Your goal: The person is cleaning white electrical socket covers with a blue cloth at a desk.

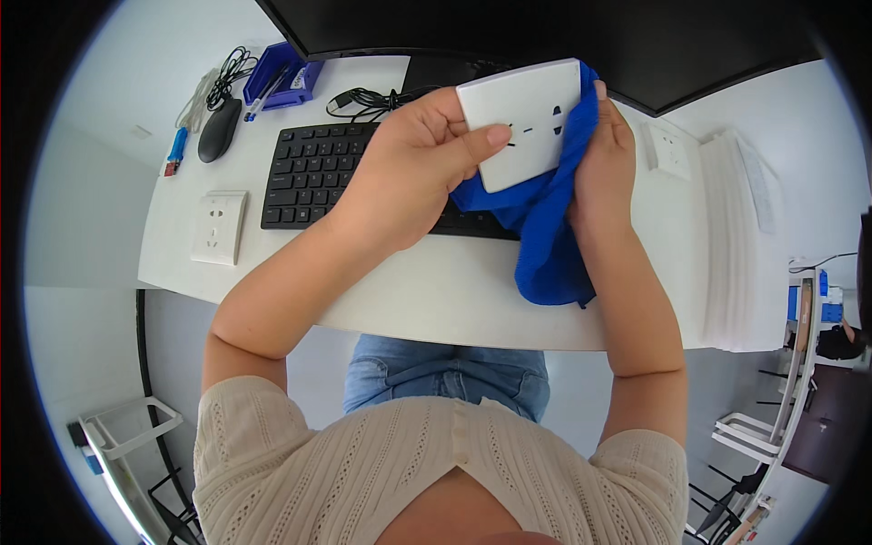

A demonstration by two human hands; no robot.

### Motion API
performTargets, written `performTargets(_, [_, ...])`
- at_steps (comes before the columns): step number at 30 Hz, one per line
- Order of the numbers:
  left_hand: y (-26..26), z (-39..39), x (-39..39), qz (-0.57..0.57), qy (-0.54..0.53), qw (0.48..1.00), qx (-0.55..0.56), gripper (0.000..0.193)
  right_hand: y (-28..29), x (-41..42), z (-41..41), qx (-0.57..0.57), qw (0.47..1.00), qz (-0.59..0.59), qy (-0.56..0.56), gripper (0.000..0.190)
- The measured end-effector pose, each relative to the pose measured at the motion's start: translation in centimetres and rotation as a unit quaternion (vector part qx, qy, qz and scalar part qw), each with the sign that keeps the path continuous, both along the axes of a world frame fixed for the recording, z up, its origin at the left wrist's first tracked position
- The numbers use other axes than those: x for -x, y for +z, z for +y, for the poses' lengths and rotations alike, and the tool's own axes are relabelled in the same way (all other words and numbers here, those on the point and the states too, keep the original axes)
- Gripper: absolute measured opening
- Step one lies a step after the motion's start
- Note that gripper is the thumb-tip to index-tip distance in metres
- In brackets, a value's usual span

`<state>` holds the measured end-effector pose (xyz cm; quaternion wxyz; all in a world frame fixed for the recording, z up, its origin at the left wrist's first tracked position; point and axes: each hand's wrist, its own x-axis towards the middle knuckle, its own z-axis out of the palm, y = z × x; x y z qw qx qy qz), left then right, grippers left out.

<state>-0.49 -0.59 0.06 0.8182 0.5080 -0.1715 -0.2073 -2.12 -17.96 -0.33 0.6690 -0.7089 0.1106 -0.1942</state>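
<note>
My left hand (415, 157) grips a white wall socket (538, 153) by its left side, thumb across the front face near the slots. Blue cloth (555, 238) is wrapped behind the socket and over its right edge. My right hand (606, 160) presses that cloth against the socket's right edge, and the rest of the cloth hangs down over the desk. Both hands are raised above a black keyboard (313, 174), whose right part is mostly hidden by the hands, socket and cloth.
A second white socket (219, 228) lies on the white desk (422, 286) at left, another socket (667, 151) at right beside a white stack (742, 238). A black mouse (220, 129), a blue bin (293, 82) with pens and a coiled cable (375, 102) lie farther back below a monitor (545, 41).
</note>
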Motion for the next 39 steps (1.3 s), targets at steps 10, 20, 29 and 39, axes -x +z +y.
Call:
performTargets(10, [-0.9, -0.3, 1.2, -0.188, 0.134, 0.954, -0.189, 0.03, 1.1, 2.2, 2.4, 0.596, 0.744, -0.285, 0.098, 0.035])
performTargets(20, [-1.1, -0.5, 0.6, -0.105, -0.077, 0.99, -0.058, 0.021, 0.9, 1.2, -0.2, 0.577, 0.756, -0.307, -0.037, 0.022])
performTargets(29, [0.4, 0.2, 0.7, -0.053, -0.071, 0.994, 0.065, 0.028, -0.3, -1.6, -4.7, 0.06, 0.996, 0.049, -0.052, 0.049])
performTargets(39, [-0.9, 0.3, -0.3, -0.045, -0.092, 0.995, -0.016, 0.029, -0.2, 1.3, 0.4, 0.454, 0.851, -0.264, -0.002, 0.041])
